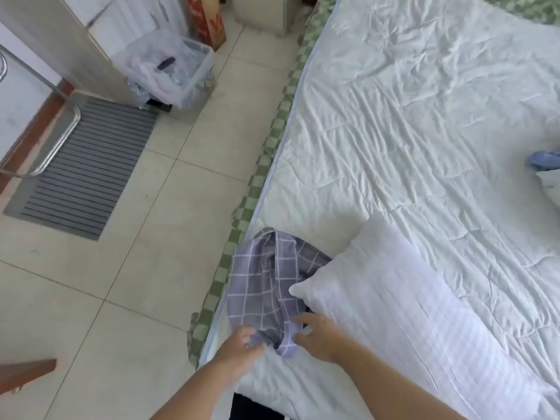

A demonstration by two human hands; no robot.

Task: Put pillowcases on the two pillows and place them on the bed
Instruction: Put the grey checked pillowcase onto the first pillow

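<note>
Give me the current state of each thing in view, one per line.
Pillowcase: crumpled at the bed's edge, not on the pillow.
Pillow: bare, lying on the bed.
Left hand: fingers pinch the pillowcase's edge.
Right hand: at the pillowcase's opening, grip unclear.
Quilt: spread, wrinkled.

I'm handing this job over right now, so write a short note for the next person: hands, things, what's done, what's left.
Left hand: pinches the near edge of the checked pillowcase.
Right hand: fingers spread at the same edge, grip unclear.
The bare white pillow lies on the bed beside the pillowcase, one corner over it.
Blue cloth at the right edge, possibly the second case.
Done: nothing covered yet.
Left: open the case, cover this pillow, then the other, place both.
</note>
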